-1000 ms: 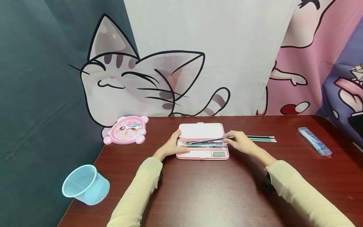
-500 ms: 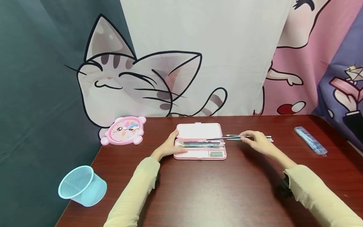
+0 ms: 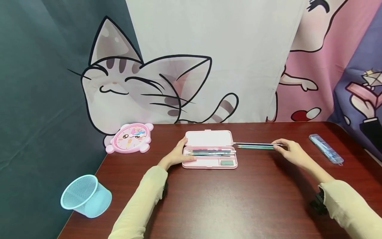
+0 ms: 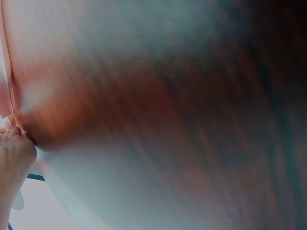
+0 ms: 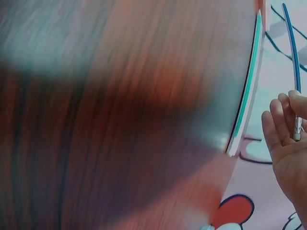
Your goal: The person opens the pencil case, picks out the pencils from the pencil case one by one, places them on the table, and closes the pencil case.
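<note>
the counter [image 3: 209, 196] ends at the back against a cloth [image 3: 253, 83] with a cat drawing; its left edge slants past the clock [image 3: 130, 137] and the basket [image 3: 101, 200], and its far right corner is rounded. wide room lies between the two forearms, in front of the case [image 3: 206, 163], and more between the right hand [image 3: 293, 153] and the blue box [image 3: 326, 149] near the right side. behind the case only a narrow strip runs to the back edge.

the right hand pinches a pencil [image 5: 294, 52] near its white end, right of the case; its long axis runs left to right, the far end pointing left, close to the case's right side. loose pencils [image 3: 256, 148] lie just in front, nearly parallel, tips leftward. the left hand [image 3: 176, 155] is spread over the case's left end, thumb along the front part. the case lies with its lid [image 3: 209, 138] folded back, long axis left to right, like the stored pencils [image 3: 212, 153] inside.
</note>
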Available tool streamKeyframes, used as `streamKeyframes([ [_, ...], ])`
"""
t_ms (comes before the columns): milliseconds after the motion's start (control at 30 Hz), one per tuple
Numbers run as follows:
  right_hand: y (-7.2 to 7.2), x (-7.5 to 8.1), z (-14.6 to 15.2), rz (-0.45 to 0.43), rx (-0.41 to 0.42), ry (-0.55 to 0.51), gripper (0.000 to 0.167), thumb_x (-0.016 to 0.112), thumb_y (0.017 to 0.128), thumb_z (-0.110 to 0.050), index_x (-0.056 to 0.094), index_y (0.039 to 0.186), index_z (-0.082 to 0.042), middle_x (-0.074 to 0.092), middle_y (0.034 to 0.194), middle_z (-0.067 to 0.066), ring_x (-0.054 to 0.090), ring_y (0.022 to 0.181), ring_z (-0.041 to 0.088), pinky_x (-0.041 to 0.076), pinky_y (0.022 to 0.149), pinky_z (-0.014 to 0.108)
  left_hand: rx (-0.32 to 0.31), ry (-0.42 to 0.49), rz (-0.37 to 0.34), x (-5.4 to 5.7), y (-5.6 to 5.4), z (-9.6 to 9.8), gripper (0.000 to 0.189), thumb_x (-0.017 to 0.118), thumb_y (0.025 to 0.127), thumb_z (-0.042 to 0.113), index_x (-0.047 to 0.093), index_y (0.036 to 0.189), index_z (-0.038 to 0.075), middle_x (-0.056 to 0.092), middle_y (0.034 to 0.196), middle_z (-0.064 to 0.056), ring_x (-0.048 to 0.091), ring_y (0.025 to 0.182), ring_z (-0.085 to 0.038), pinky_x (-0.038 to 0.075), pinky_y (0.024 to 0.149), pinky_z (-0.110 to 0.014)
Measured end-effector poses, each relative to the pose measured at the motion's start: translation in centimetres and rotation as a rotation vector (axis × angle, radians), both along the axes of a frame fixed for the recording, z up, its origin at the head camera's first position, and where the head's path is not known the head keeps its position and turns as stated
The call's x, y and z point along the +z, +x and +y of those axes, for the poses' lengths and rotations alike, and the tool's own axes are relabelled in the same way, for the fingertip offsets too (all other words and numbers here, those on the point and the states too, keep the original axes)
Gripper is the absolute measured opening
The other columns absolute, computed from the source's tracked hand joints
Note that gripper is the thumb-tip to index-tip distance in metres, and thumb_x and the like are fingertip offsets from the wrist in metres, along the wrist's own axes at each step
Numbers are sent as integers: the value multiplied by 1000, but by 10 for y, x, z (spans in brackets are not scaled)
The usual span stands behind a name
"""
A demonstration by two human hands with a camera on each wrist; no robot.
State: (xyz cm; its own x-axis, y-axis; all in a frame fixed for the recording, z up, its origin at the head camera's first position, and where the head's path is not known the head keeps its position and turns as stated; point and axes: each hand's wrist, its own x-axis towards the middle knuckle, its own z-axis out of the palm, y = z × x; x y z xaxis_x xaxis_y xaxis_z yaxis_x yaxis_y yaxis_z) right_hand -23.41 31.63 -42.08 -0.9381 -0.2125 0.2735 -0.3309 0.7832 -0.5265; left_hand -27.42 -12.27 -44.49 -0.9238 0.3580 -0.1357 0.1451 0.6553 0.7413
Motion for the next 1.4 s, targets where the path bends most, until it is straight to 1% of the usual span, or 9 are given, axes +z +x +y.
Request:
streamKeyframes([
  [200, 3, -2, 12, -44, 17, 52, 18, 62, 86, -16, 65, 97, -2, 66, 93, 18, 47, 73, -6, 39, 62, 16, 5, 9, -2, 0, 0, -1, 99, 75, 72, 33, 14, 146, 8, 6, 155, -5, 10, 142, -23, 14, 114, -44],
  [333, 1, -11, 15, 43, 59, 98, 10, 69, 79, -10, 67, 87, -4, 67, 86, 13, 50, 74, -9, 41, 63, 12, 9, 7, -8, 0, 0, -1, 99, 75, 73, 33, 14, 146, 8, 7, 155, -5, 11, 142, -22, 14, 114, -43],
  [467, 0, -18, 15, 139, 54, 144, 11, 73, 73, -6, 67, 83, -6, 64, 79, 6, 53, 73, 4, 44, 63, 20, 14, 14, -7, 1, 0, 0, 98, 75, 73, 32, 15, 146, 7, 7, 155, -5, 10, 142, -23, 14, 114, -43],
  [633, -1, -18, 14, 86, -13, 203, 13, 72, 74, -9, 66, 85, -6, 62, 81, 11, 56, 75, 25, 45, 63, 39, 9, 7, -18, -1, 0, 1, 98, 75, 73, 33, 14, 147, 9, 6, 155, -4, 10, 142, -22, 14, 114, -44],
  [800, -5, -16, 14, 92, -26, 242, 10, 72, 73, -8, 66, 81, -5, 60, 77, 11, 56, 73, 27, 44, 62, 39, 12, 16, -23, 0, 1, 2, 98, 75, 73, 33, 14, 147, 9, 6, 155, -4, 10, 142, -22, 15, 114, -44],
  [900, -6, -13, 12, 95, -41, 226, 9, 71, 74, -7, 66, 81, -4, 60, 76, 12, 55, 71, 26, 43, 59, 37, 12, 16, -15, 0, 1, 1, 98, 75, 73, 33, 15, 146, 8, 6, 155, -4, 11, 142, -22, 15, 114, -43],
  [1067, -5, -8, -2, 85, -53, 140, 9, 69, 79, -10, 67, 85, -4, 61, 80, 14, 54, 73, 25, 41, 60, 35, 10, 15, -6, 0, 0, 1, 98, 75, 73, 32, 15, 146, 8, 7, 155, -5, 10, 142, -22, 15, 114, -43],
  [1267, -9, -8, -37, 153, 31, 67, 5, 69, 78, -7, 67, 82, -7, 61, 75, 5, 52, 70, 14, 40, 62, 29, 10, 12, 3, 0, -1, 1, 98, 75, 73, 31, 16, 146, 6, 8, 155, -7, 11, 142, -23, 15, 114, -43],
  [1400, -14, -9, -66, 129, 103, 20, 4, 68, 79, -7, 67, 83, -6, 61, 76, 3, 54, 71, 11, 43, 63, 28, 13, 23, 15, 0, -1, 1, 97, 76, 72, 29, 17, 145, 4, 9, 154, -9, 11, 141, -24, 16, 114, -43],
])
